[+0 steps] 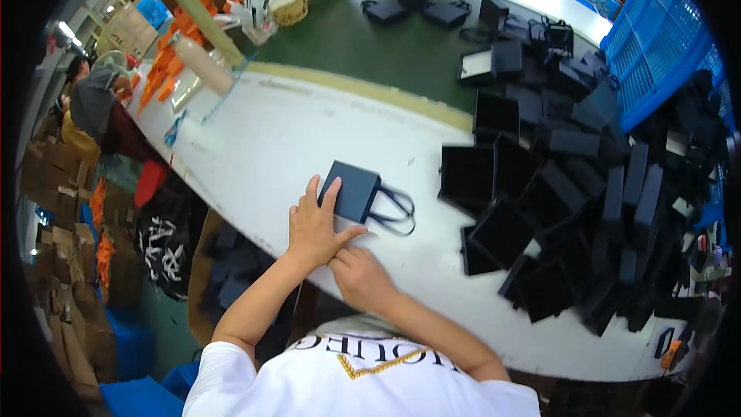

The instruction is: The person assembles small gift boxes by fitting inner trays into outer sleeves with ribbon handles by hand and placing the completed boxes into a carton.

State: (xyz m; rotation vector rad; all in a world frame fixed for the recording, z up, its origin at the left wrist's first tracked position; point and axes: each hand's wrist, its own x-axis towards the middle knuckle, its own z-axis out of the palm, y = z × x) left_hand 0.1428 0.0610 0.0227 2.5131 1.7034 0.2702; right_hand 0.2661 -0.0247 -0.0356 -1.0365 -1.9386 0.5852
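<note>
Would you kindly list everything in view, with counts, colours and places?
Handled box: one, dark blue, table
Ribbon loops: apparently two, dark, box's right
Loose boxes: many, dark, heaped right
Table: one, white, centre
Work surface: one, green, beyond
Crate: at least one, blue, right
Bottle: one, beige, upper left
Basket: one, tan, top
Cartons: several, brown, left
Flat pieces: several, orange, upper left
Co-worker: at least one, grey, far left
Shirt: one, white, bottom
Left hand: one, bare, on box
Right hand: one, bare, below the left
</note>
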